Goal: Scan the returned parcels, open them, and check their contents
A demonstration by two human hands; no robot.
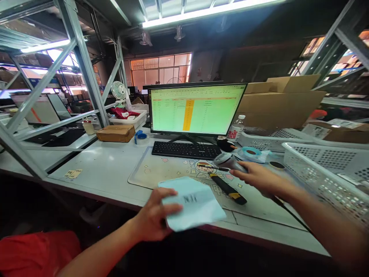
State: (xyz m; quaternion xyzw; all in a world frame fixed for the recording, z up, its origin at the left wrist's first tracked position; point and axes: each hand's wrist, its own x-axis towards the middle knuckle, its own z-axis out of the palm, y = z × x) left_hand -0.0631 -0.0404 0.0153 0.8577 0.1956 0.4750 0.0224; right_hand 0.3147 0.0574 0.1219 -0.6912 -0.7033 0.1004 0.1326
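My left hand (pixel 158 213) grips a pale blue sheet or flat packet (pixel 198 213) by its left edge, in front of the desk edge. Dark lettering on it is too blurred to read surely. My right hand (pixel 258 177) is wrapped round a grey handheld barcode scanner (pixel 226 159), its head pointing left over the mat and a dark cord trailing from below. A slim dark pen-like stick (pixel 215 167) shows by the right fingertips; whether they touch it I cannot tell. Below the scanner, a black and yellow utility knife (pixel 229 189) lies on the patterned desk mat (pixel 147 169).
A monitor (pixel 170 111) showing a spreadsheet stands behind a black keyboard (pixel 184 150). White perforated baskets (pixel 314 165) and a large cardboard box (pixel 276 105) occupy the right. A bottle (pixel 236 127), tape rolls (pixel 250 152) and a small brown box (pixel 115 133) sit around.
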